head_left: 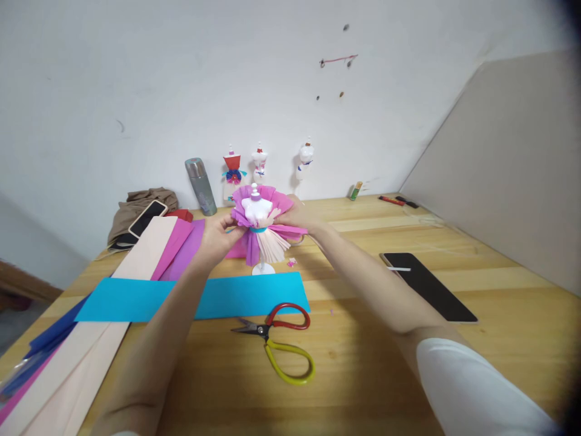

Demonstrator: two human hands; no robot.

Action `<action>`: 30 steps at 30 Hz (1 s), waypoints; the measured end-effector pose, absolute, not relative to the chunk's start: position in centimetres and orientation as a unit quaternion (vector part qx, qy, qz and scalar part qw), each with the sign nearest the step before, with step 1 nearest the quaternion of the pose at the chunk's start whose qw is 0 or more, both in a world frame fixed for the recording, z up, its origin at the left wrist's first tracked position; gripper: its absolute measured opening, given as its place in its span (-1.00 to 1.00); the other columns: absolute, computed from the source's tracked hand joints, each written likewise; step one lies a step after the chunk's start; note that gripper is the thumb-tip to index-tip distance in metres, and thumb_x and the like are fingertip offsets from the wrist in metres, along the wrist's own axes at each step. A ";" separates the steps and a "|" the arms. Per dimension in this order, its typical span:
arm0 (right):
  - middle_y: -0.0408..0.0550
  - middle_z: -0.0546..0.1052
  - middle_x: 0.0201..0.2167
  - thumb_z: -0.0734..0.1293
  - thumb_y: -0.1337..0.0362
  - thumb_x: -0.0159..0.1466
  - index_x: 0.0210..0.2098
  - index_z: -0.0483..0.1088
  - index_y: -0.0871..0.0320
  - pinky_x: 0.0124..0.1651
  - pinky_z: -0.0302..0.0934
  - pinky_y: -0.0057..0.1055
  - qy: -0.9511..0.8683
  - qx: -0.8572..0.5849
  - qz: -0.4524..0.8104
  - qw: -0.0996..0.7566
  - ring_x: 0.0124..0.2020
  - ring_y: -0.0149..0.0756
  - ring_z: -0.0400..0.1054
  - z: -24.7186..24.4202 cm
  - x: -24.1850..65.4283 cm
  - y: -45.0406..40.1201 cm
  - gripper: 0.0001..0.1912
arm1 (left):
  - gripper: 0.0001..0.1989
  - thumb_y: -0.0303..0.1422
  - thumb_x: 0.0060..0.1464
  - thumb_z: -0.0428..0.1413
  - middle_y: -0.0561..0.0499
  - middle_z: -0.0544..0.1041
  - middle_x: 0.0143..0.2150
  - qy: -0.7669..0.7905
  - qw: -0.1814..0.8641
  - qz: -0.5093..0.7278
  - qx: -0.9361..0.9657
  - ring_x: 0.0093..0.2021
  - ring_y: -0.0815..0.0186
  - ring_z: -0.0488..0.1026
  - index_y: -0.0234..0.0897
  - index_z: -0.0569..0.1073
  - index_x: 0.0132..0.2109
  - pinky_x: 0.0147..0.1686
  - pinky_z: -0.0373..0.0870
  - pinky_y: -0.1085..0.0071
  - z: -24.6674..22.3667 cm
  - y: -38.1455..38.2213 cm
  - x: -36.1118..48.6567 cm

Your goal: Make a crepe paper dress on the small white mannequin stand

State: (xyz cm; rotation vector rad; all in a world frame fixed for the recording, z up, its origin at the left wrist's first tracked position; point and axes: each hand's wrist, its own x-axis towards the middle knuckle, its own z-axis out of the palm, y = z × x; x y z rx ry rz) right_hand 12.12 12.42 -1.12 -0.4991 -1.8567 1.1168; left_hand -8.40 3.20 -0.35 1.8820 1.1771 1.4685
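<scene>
A small white mannequin (256, 209) stands upright on a round base, dressed in purple, pink and cream crepe paper (272, 244) tied with a thin blue band at the waist. On its left side, my left hand (221, 237) pinches the purple paper between thumb and fingers. My right hand (296, 215) reaches round the other side and grips the ruffled paper; its fingertips are partly hidden behind the ruffle. In front of the mannequin lies a flat blue paper strip (254, 293). Scissors (263, 330) with one red and one yellow handle rest nearer me, blades apart.
Long cream paper strips (97, 345) with pink and purple ones cover the table's left side. A thermos (201, 186), a phone (148, 218) on brown cloth and several small dressed mannequins (233, 166) stand along the wall. A black tablet-like slab (431, 287) lies right.
</scene>
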 end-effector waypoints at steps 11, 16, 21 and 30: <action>-0.27 0.34 -0.58 0.49 0.10 0.13 -0.36 0.41 0.12 -0.39 0.08 -0.41 -0.685 -0.313 0.319 0.575 -0.52 -0.42 0.18 -3.0 11.0 8.1 -0.73 | -0.85 -0.29 -0.01 0.24 -0.02 0.70 -0.33 0.454 0.190 0.557 0.669 -0.23 0.13 0.64 -0.26 0.64 -0.34 -0.15 0.59 0.27 -0.7 2.6 -7.8; -0.26 0.30 -0.54 0.44 0.19 0.15 -0.41 0.31 0.08 -0.35 0.11 -0.39 -0.641 -0.332 0.258 0.642 -0.48 -0.40 0.17 -3.5 10.3 6.5 -0.78 | -0.85 -0.29 -0.02 0.22 -0.02 0.69 -0.36 0.453 0.171 0.560 0.673 -0.28 0.15 0.63 -0.27 0.64 -0.34 -0.19 0.57 0.28 -0.8 2.8 -7.8; -0.16 0.43 -0.46 0.31 0.22 0.25 -0.40 0.36 0.08 -0.28 0.18 -0.36 -0.664 -0.288 0.272 0.635 -0.41 -0.34 0.29 -3.9 9.8 5.9 -0.89 | -0.85 -0.28 -0.02 0.22 -0.01 0.67 -0.40 0.452 0.135 0.554 0.686 -0.31 0.16 0.60 -0.26 0.63 -0.38 -0.23 0.53 0.30 -1.2 3.1 -8.2; -0.02 0.55 -0.26 0.24 0.13 0.36 -0.27 0.44 0.10 -0.06 0.28 -0.26 -0.719 -0.231 0.226 0.616 -0.18 -0.23 0.42 -4.2 10.5 4.9 -0.79 | -0.82 -0.26 0.01 0.21 -0.01 0.67 -0.39 0.462 0.131 0.546 0.687 -0.30 0.17 0.60 -0.27 0.64 -0.35 -0.23 0.50 0.32 -0.9 2.8 -7.9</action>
